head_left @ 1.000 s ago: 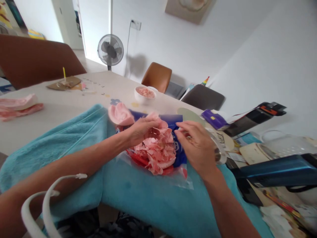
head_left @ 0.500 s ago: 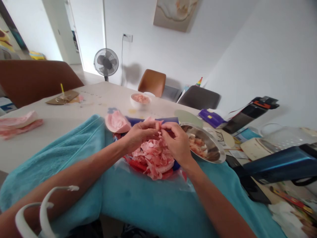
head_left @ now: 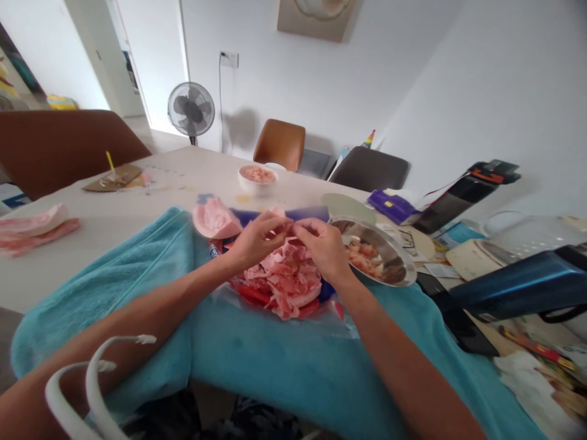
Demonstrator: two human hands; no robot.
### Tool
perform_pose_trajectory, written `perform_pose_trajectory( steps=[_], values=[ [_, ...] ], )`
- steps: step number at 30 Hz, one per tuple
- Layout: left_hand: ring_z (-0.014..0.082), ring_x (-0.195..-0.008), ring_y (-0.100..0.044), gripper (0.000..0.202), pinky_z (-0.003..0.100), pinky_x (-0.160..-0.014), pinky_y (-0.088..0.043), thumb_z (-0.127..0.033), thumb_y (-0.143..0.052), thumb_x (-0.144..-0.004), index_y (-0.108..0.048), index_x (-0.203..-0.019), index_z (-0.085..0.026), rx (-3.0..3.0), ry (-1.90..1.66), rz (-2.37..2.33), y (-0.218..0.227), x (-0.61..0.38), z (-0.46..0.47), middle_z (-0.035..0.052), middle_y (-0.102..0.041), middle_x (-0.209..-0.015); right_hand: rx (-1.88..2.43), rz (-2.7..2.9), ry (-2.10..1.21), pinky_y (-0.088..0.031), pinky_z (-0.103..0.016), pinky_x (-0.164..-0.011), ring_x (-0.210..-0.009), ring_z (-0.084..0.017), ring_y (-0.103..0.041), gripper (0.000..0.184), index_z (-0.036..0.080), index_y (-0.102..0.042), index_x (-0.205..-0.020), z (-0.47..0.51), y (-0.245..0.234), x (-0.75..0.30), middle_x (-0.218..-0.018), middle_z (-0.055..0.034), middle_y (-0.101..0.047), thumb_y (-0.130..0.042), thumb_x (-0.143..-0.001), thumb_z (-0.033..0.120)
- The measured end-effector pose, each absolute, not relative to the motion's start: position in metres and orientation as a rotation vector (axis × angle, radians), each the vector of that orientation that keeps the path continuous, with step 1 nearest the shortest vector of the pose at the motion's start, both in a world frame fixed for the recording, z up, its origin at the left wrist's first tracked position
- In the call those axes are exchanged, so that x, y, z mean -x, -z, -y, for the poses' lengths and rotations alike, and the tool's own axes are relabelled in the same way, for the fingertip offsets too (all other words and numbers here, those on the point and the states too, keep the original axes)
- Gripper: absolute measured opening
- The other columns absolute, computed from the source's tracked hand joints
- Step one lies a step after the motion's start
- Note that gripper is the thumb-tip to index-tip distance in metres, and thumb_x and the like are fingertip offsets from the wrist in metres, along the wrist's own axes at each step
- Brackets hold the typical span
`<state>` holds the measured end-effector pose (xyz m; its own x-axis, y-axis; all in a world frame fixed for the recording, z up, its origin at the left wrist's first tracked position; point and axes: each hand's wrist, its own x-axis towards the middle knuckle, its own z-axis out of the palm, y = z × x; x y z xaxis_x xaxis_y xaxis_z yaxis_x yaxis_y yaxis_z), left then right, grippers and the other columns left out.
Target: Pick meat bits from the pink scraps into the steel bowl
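Observation:
Fingertips of my left hand (head_left: 257, 243) and my right hand (head_left: 326, 249) meet in a pinch over a heap of torn pink pomelo membranes (head_left: 287, 281). Between them is a small pink piece of pomelo, mostly covered by the fingers. The heap lies on a red and blue plastic bag spread over a turquoise towel (head_left: 275, 360). Just right of my right hand, a steel bowl (head_left: 400, 266) holds loose pomelo pulp (head_left: 364, 256). A thick pink chunk of pomelo peel (head_left: 215, 218) rests beyond my left wrist.
A white bowl (head_left: 257, 185) of pulp stands farther back on the table (head_left: 183, 177). More pink peel (head_left: 36, 226) lies at the far left. On the right are a blue bottle (head_left: 518, 287), a dark bottle (head_left: 454, 198), a purple packet (head_left: 392, 206) and crumpled tissue (head_left: 527, 379).
Both hands stay together over the heap, with the fingers shifted slightly and the fingertips closer around the small piece. The camera view has moved a little.

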<state>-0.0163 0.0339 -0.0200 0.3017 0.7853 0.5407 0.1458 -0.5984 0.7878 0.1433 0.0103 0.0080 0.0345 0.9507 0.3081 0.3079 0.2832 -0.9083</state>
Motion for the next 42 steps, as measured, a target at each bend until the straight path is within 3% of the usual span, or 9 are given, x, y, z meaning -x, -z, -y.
perform_pose_trajectory(
  steps=[7,11,15,22,28,34,42],
  values=[
    [0.0129,-0.081,-0.060,0.018,0.026,-0.072,-0.054,-0.020,-0.060,-0.089,-0.068,-0.105,-0.019,-2.319,-1.463,-0.763,0.036,0.017,-0.043,0.0059,-0.060,-0.097,1.335,1.567,-0.576,-0.052,-0.030,-0.065,-0.066,-0.018,-0.065,0.016,0.017,-0.070,-0.073,-0.014,-0.009,-0.138,-0.070,-0.0011,-0.072,-0.056,-0.072,0.024],
    [0.0131,-0.083,-0.061,0.017,0.026,-0.072,-0.055,-0.023,-0.061,-0.089,-0.066,-0.104,-0.018,-2.338,-1.455,-0.795,0.036,0.019,-0.043,0.0062,-0.058,-0.099,1.282,1.545,-0.598,-0.052,-0.028,-0.066,-0.068,-0.017,-0.065,0.018,0.018,-0.071,-0.077,-0.015,-0.004,-0.137,-0.073,-0.0013,-0.073,-0.056,-0.075,0.027],
    [0.0160,-0.087,-0.060,0.016,0.031,-0.077,-0.054,-0.023,-0.064,-0.087,-0.068,-0.102,-0.018,-2.364,-1.444,-0.863,0.032,0.020,-0.041,0.0066,-0.058,-0.098,1.302,1.534,-0.687,-0.050,-0.026,-0.054,-0.059,-0.015,-0.063,0.023,0.018,-0.069,-0.081,-0.013,0.000,-0.134,-0.071,-0.0017,-0.070,-0.056,-0.080,0.036],
    [0.0120,-0.078,-0.059,0.011,0.022,-0.066,-0.050,-0.020,-0.066,-0.081,-0.071,-0.090,-0.015,-1.858,-1.237,-0.726,0.015,0.019,-0.034,0.0031,-0.062,-0.086,1.323,1.647,-0.594,-0.043,-0.024,-0.051,-0.052,-0.013,-0.056,0.016,0.020,-0.058,-0.074,-0.009,-0.008,-0.136,-0.060,0.0021,-0.061,-0.052,-0.077,0.034],
    [0.0134,-0.079,-0.064,0.022,0.029,-0.077,-0.055,-0.036,-0.069,-0.083,-0.068,-0.087,-0.014,-1.404,-1.104,-0.556,0.014,0.016,-0.027,0.0013,-0.064,-0.083,1.282,1.747,-0.514,-0.041,-0.025,-0.052,-0.053,-0.012,-0.052,0.011,0.021,-0.054,-0.073,-0.005,-0.010,-0.138,-0.060,0.0034,-0.057,-0.049,-0.078,0.030],
    [0.0090,-0.071,-0.060,0.024,0.025,-0.074,-0.053,-0.034,-0.069,-0.084,-0.061,-0.075,-0.013,-1.234,-1.157,-0.536,0.013,0.010,-0.020,-0.0020,-0.057,-0.073,1.214,1.665,-0.419,-0.041,-0.024,-0.056,-0.057,-0.012,-0.049,0.013,0.022,-0.050,-0.068,-0.001,-0.005,-0.129,-0.063,0.0032,-0.055,-0.049,-0.079,0.027],
    [0.0109,-0.067,-0.063,0.022,0.027,-0.070,-0.053,-0.031,-0.071,-0.082,-0.062,-0.081,-0.011,-1.177,-1.112,-0.544,0.004,0.011,-0.019,0.0005,-0.062,-0.073,1.157,1.450,-0.710,-0.044,-0.021,-0.048,-0.052,-0.010,-0.052,0.013,0.021,-0.058,-0.068,-0.002,-0.004,-0.127,-0.059,0.0047,-0.057,-0.055,-0.075,0.031]
  ],
)
